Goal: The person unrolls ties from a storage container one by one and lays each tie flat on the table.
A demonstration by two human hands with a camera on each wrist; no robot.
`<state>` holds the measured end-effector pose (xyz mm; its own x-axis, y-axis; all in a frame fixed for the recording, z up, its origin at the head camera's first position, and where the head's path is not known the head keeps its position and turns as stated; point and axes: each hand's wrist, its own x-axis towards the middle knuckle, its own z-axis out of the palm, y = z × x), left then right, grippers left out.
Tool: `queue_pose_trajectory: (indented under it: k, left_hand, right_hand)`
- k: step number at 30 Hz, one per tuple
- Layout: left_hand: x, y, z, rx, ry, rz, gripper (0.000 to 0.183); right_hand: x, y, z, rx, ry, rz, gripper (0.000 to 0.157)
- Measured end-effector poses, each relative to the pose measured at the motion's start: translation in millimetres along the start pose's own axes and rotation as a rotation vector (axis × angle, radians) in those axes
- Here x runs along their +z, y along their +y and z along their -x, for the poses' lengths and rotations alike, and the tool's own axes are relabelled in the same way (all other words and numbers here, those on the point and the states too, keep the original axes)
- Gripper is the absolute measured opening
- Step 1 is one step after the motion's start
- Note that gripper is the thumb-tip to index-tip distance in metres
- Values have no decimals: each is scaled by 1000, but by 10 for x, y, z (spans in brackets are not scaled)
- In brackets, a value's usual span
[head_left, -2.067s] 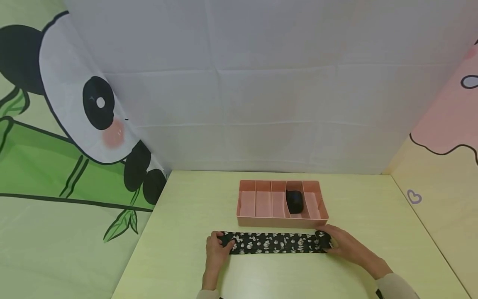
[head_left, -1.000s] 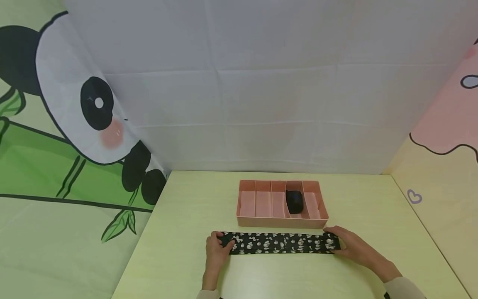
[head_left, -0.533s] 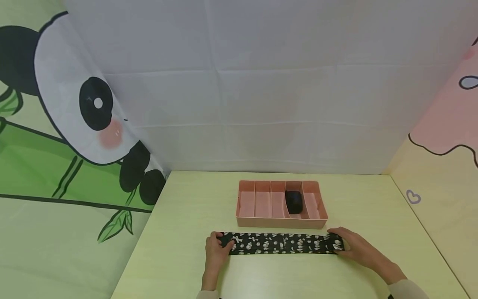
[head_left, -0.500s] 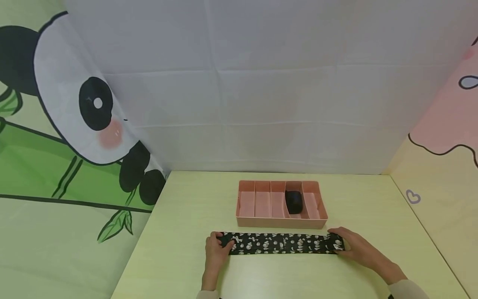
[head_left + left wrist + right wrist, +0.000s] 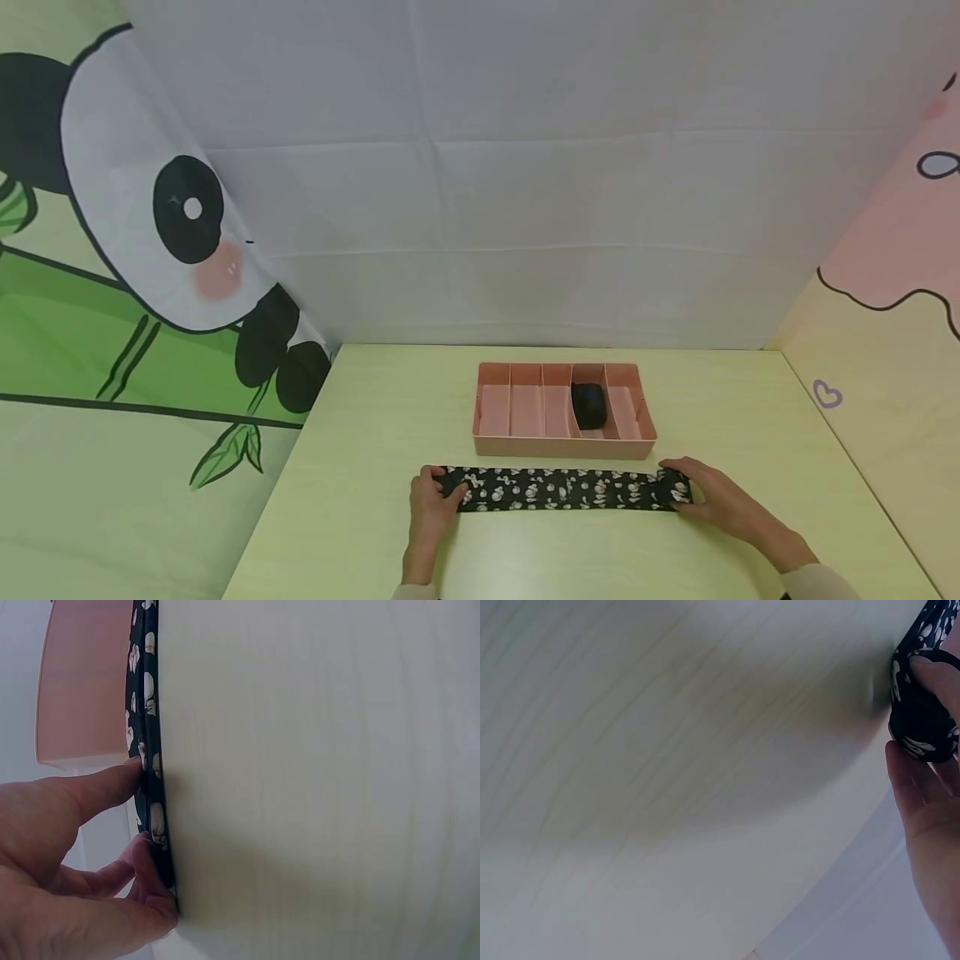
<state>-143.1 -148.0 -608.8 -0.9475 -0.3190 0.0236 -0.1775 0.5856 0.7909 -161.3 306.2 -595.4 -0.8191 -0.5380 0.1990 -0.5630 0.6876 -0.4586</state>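
Observation:
A long, narrow folded strip of black cloth with a white print (image 5: 555, 489) lies across the table in front of the pink tray. At its left end my left hand (image 5: 432, 508) pinches the cloth between thumb and fingers; in the left wrist view, the layered edge of the strip (image 5: 148, 712) runs up from the fingers. My right hand (image 5: 723, 504) holds the other end, with thumb and fingers around a thick, rounded fold. That bulging end of the strip (image 5: 915, 712) shows in the right wrist view, partly covered by the thumb.
Behind the strip stands a pink divided tray (image 5: 566, 447) with several compartments. One compartment, right of its middle, contains a black rounded item (image 5: 590, 406) whose kind I cannot tell. A pale yellow table (image 5: 390, 400) meets cloth-covered walls at the back and sides.
My right hand has moved to the right with the rounded end of the cloth, and the flat stretch has grown longer. My left hand has kept its place on the left end.

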Motion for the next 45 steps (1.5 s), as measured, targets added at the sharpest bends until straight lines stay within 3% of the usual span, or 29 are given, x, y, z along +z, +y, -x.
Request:
queue_pose_trajectory:
  k: [20, 28, 37, 45]
  left_hand:
    - [-9, 7, -2, -8, -4, -12, 44]
    - [-6, 9, -9, -20, -9, -13, 45]
    - [-9, 11, -6, -28, -18, -14, 45]
    - [-20, 25, 4, -31, -17, -15, 45]
  right_hand:
    - [-45, 96, 81, -9, 17, 30, 65]
    - [-98, 91, 113, 38, -15, 42, 65]
    - [-127, 158, 180, -3, 59, 74, 66]
    - [-191, 180, 237, 35, 31, 76, 63]
